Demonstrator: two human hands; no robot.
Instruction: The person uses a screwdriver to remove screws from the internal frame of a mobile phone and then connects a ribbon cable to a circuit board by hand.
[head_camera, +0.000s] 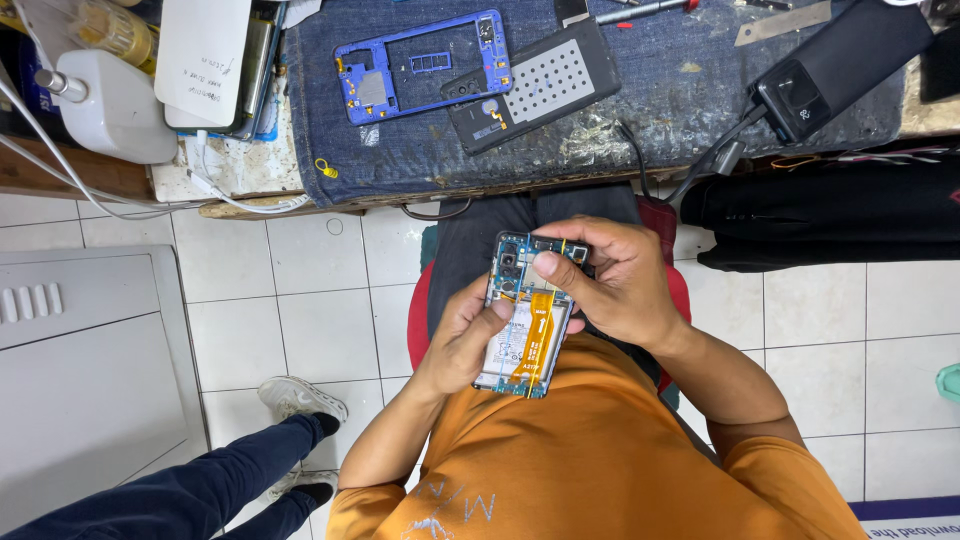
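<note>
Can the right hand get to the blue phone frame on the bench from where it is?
Probably yes. The blue phone frame lies uncovered on the denim-covered bench, with nothing standing between. But the right hand is pinching the top of the opened phone, which the left hand cradles.

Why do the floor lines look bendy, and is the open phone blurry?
In the head view the wide lens bows the white floor tiles and the bench edge toward the picture's sides. The opened phone, held by the left hand and right hand, looks sharp. Light is even, with soft shadows and no strong glare.
</note>
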